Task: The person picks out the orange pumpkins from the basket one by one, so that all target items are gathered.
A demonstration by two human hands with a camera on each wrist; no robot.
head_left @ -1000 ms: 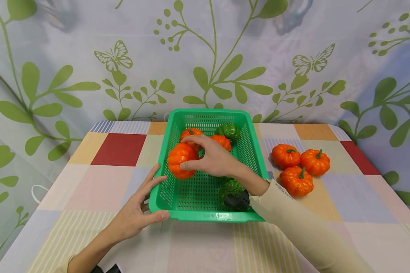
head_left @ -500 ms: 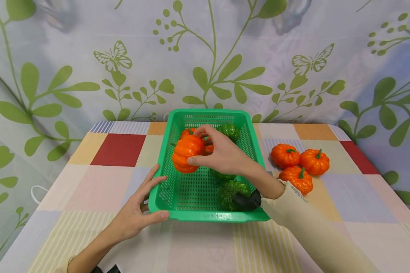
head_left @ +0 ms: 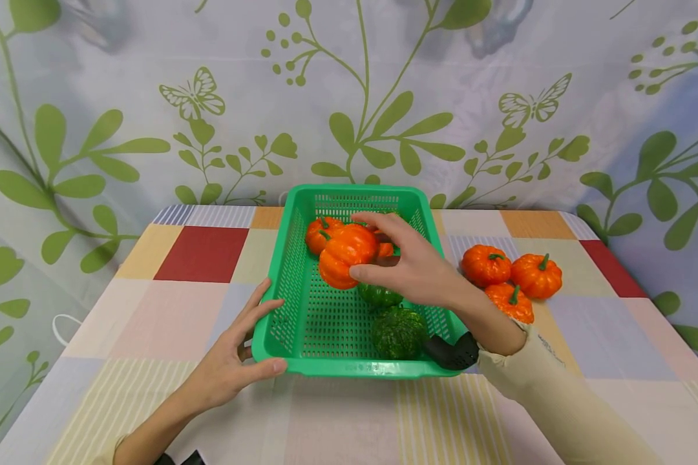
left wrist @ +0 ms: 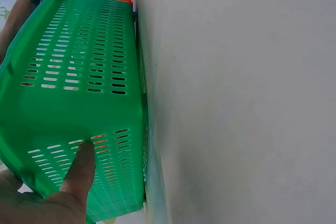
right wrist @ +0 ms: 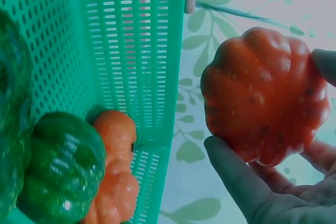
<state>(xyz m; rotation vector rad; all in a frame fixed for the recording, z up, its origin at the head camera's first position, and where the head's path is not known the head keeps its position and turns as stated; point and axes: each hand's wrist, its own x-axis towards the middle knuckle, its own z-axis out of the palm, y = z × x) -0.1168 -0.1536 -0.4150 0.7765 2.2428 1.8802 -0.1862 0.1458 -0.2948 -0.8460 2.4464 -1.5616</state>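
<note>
My right hand [head_left: 410,268] grips a ribbed orange pumpkin [head_left: 346,255] between thumb and fingers, above the green plastic basket [head_left: 299,365]. Its green stem points up and left in the head view; the right wrist view shows a speckled, stemless face of this pumpkin [right wrist: 265,98]. Spread around the basket's left front corner, my left hand [head_left: 227,371] has nearly straight fingers along the rim and its thumb at the front. One of its fingers [left wrist: 81,174] lies against the slotted outer wall in the left wrist view. In the basket sit orange pumpkins [head_left: 317,236] and green pumpkins [head_left: 398,332].
Three orange pumpkins [head_left: 512,278] stand grouped on the patchwork tablecloth [head_left: 200,255], right of the basket. A leaf-printed curtain [head_left: 384,77] hangs behind the table. A black wrist device [head_left: 454,352] sits by the right sleeve, over the basket's front right corner.
My right hand has carried the orange pumpkin to the right across the basket, uncovering the orange pumpkin at the back left. The left hand stays at the basket's corner.
</note>
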